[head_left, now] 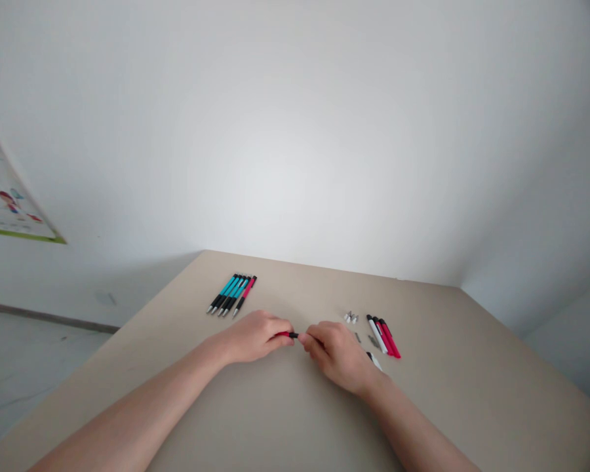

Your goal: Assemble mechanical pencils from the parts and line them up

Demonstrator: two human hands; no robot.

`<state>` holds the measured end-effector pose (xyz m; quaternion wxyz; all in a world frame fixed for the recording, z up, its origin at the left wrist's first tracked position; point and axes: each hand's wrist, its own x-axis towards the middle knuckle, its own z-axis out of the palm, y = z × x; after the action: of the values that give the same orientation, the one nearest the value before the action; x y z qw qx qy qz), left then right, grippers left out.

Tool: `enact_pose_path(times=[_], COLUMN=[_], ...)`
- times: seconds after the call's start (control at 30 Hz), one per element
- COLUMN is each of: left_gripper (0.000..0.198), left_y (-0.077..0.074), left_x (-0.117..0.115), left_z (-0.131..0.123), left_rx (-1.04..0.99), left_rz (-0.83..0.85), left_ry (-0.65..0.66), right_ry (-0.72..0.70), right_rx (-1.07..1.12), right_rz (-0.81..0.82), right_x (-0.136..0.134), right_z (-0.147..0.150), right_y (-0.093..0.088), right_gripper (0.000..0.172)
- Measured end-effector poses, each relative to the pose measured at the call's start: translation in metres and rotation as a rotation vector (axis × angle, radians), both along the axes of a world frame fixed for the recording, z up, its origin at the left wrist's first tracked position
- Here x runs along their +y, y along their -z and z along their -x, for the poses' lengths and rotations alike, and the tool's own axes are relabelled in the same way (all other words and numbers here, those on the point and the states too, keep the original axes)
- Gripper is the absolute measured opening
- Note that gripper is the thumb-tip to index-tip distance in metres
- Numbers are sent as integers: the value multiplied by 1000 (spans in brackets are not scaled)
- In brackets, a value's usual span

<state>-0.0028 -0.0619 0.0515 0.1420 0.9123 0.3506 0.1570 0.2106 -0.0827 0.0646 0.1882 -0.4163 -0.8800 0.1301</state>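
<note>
At the far left, a poster (14, 196) with a small cartoon figure hangs on the wall, cut off by the frame. On the beige table (255, 413), several blue pens (225, 293) with black grips lie slanted side by side, a red-and-black pen (246, 293) at the right of their row.

The left hand (253, 337) is nearer the person, its thumb and fingers closed on the red part of a slim pen (286, 334). This pen is above the table's middle, between the two hands: red at the left, black toward the right. Its long axis runs nearly level from left to right, its black end pointing at the right hand (337, 354). That hand's fingers are curled, thumb and forefinger pinched on the pen's right end. The grips hide both ends, so whether the tip is fitted cannot be told.

Beyond the right hand lie small white pieces (351, 317), grey pieces (373, 341) too small to identify, a white-and-black piece (375, 361) partly covered by the hand, then a white barrel (377, 334) and red barrels (390, 339), slanted together.
</note>
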Motion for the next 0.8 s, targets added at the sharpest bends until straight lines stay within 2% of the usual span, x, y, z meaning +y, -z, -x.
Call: enact_pose_path(times=[0.17,0.27,0.4,0.53,0.67,0.8], left_gripper=[25,27,26,26,25,27], left_y=[1,0,-2,-3,-3,-1], left_x=[0,-1,-1,-2,-2,-1], left_z=[-1,-2,-2,-2,-1,0], left_rx=[9,14,4,1,-2,9], left_rz=[-21,-36,-28,-28,-20,-18], left_ry=[2,-1,8,-3,4,0], right_ry=[11,20,13,19,-3,-7], right_rx=[11,-11,6,-12,5,-5], right_rz=[3,16,12,27,-3,21], right_x=[3,2,1,2,2,3], right_z=[1,1,1,1,0,-1], right_y=[2,1,1,1,4,6], right_gripper=[32,41,34,44,37,44])
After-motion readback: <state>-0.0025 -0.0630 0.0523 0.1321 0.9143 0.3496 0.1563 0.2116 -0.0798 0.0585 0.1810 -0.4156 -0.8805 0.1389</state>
